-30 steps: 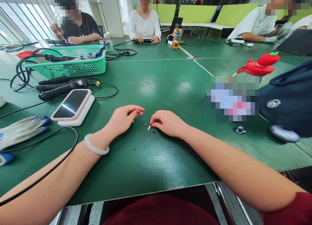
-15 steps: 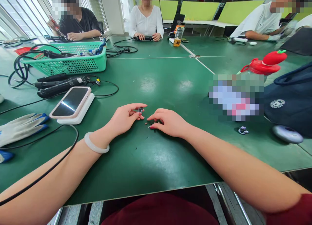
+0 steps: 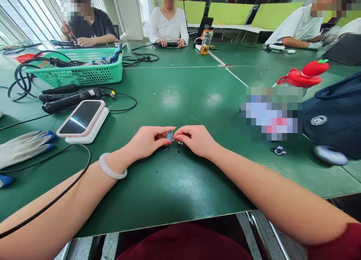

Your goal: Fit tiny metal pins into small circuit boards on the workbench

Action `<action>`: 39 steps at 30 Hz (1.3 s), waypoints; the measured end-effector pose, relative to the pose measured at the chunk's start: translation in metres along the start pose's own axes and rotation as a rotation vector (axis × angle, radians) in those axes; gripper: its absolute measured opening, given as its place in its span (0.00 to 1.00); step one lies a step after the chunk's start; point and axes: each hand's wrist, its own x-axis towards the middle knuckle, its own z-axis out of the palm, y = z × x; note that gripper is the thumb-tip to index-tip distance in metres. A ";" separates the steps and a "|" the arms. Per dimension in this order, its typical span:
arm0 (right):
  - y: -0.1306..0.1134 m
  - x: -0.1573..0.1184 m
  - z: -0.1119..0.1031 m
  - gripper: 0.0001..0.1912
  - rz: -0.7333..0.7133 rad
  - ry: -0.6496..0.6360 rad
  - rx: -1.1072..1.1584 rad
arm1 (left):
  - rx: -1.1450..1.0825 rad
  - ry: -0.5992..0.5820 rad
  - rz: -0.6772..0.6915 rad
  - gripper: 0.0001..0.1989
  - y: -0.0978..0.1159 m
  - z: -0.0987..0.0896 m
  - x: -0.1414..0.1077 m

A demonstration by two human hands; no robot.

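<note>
Between its thumb and fingers, my left hand [image 3: 148, 140] grips a small circuit board [image 3: 169, 135], dark with light specks. Close against the board's right edge, my right hand [image 3: 196, 139] is pinched, its thumb and forefinger tips meeting there. Whatever those tips hold is too small to make out. Below the hands, several tiny loose pieces [image 3: 178, 151] lie on the green table [image 3: 158, 200]. A few small bits under my right fingers are partly hidden. A white bangle circles my left wrist.
On the left are a phone [image 3: 81, 119] on a white box, black hair straighteners [image 3: 72, 100], a green basket [image 3: 81, 75] and gloves [image 3: 25, 147]. A black cable crosses my left forearm. At right lie a mouse [image 3: 330, 155] and a dark bag [image 3: 335, 113]. Several people sit across the table.
My left hand has moved right and slightly down with the circuit board, turning its face more into view. My right hand has lifted from the small pieces to the board's edge, fingertips closing.
</note>
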 end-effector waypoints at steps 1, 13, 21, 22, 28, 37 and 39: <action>0.000 0.000 0.001 0.08 0.010 0.004 0.011 | 0.029 0.015 0.019 0.23 0.000 0.000 0.000; -0.003 0.001 0.004 0.12 0.073 0.043 0.049 | 0.230 0.046 0.151 0.22 0.005 0.000 -0.003; -0.005 0.000 0.005 0.11 0.012 0.056 -0.036 | 0.256 0.031 0.179 0.22 0.006 0.000 -0.003; -0.006 0.000 0.005 0.11 0.008 0.058 -0.038 | 0.246 0.030 0.183 0.23 0.006 0.000 -0.003; -0.007 0.000 0.006 0.10 -0.008 0.080 -0.060 | 0.134 0.025 0.131 0.24 0.005 0.000 -0.003; -0.004 -0.001 0.006 0.12 -0.016 0.064 -0.071 | 0.075 0.033 0.125 0.25 0.004 0.001 -0.004; -0.004 -0.001 0.006 0.12 -0.031 0.066 -0.086 | 0.087 0.033 0.128 0.26 0.005 0.000 -0.004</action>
